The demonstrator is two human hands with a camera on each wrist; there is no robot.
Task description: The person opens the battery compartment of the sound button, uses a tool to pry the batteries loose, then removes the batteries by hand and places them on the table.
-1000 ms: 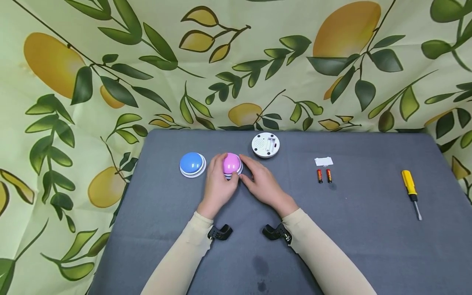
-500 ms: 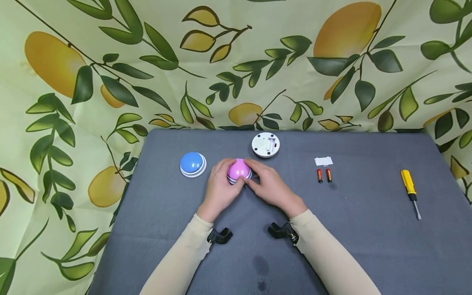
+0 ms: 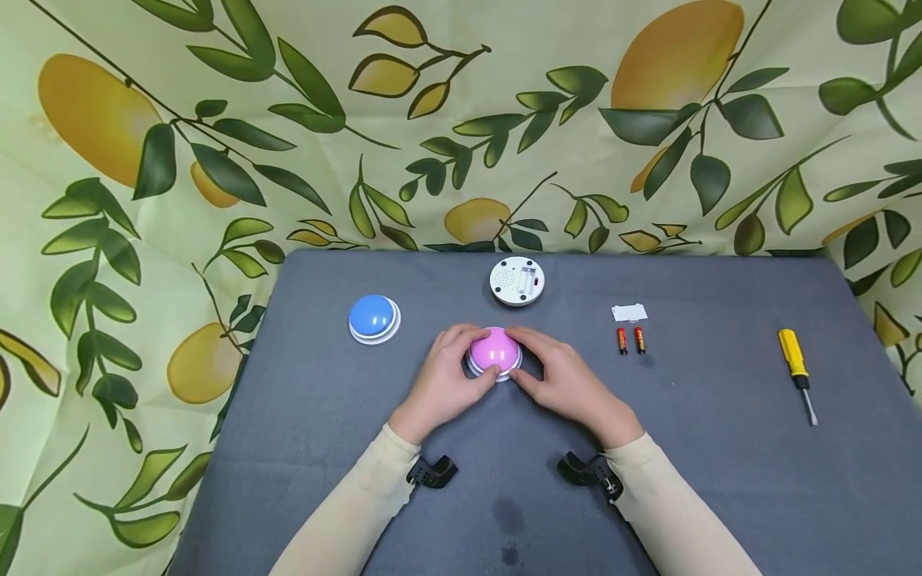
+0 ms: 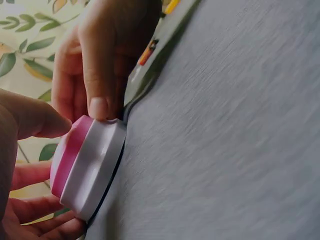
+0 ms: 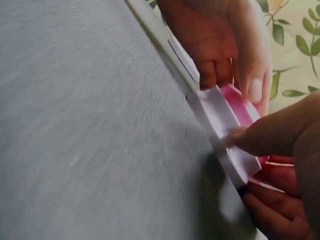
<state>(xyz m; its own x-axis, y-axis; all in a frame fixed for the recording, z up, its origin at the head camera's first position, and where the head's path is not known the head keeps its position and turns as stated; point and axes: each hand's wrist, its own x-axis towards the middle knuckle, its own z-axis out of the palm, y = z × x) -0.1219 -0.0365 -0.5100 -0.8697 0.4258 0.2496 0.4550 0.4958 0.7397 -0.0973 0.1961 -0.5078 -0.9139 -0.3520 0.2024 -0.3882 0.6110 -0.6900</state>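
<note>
The left arm (image 3: 349,508) and right arm (image 3: 680,508), both in long cream cloth sleeves, reach forward and lean in. The bare left grip (image 3: 444,384) and bare right grip (image 3: 572,386) face each other, fingers bent, thumb tips near each other.

No text, label, brand, number or sign could be read in any of the 3 views. In the head view, the 2 batteries (image 3: 623,342), the white cover (image 3: 630,313) and the upturned base (image 3: 507,278) showed too small for any lettering to be made out.
</note>
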